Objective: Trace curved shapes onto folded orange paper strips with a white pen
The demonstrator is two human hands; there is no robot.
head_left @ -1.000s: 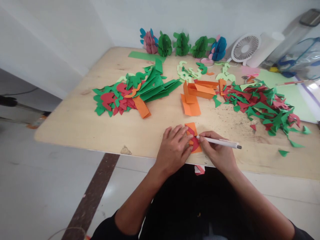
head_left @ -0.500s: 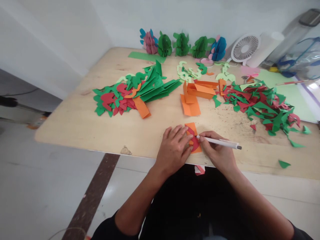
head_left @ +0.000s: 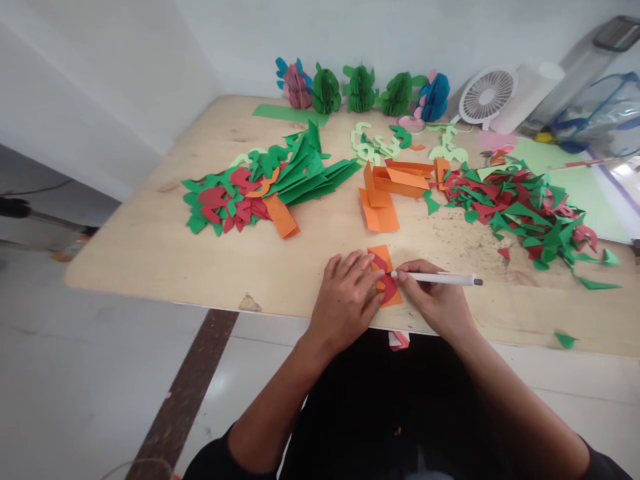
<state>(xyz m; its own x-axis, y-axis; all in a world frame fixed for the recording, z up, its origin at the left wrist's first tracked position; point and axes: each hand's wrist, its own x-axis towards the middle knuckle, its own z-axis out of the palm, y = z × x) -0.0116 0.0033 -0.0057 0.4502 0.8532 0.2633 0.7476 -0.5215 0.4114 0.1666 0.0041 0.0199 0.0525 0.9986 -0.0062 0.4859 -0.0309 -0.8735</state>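
My left hand (head_left: 345, 293) lies with its fingers spread flat over a red paper cutout (head_left: 389, 287), pressing it onto an orange paper piece (head_left: 381, 253) near the table's front edge. The fingers hide part of the cutout. In my right hand (head_left: 440, 300) is a white pen (head_left: 440, 278), pinched close to its point. The pen's tip meets the right edge of the red cutout, and its dark rear end points right. Beyond the hands stand folded orange papers (head_left: 380, 210).
Green and red cutouts (head_left: 215, 200) pile up at left beside folded green sheets (head_left: 305, 173). A heap of paper scraps (head_left: 520, 207) covers the right side. Along the wall stand several paper figures (head_left: 361, 90), a white fan (head_left: 487, 97) and a white roll (head_left: 527, 97).
The pen's rear end has swung up a little, while its tip stays at the cutout's edge. My left hand keeps its place on the paper. The view has shifted slightly.
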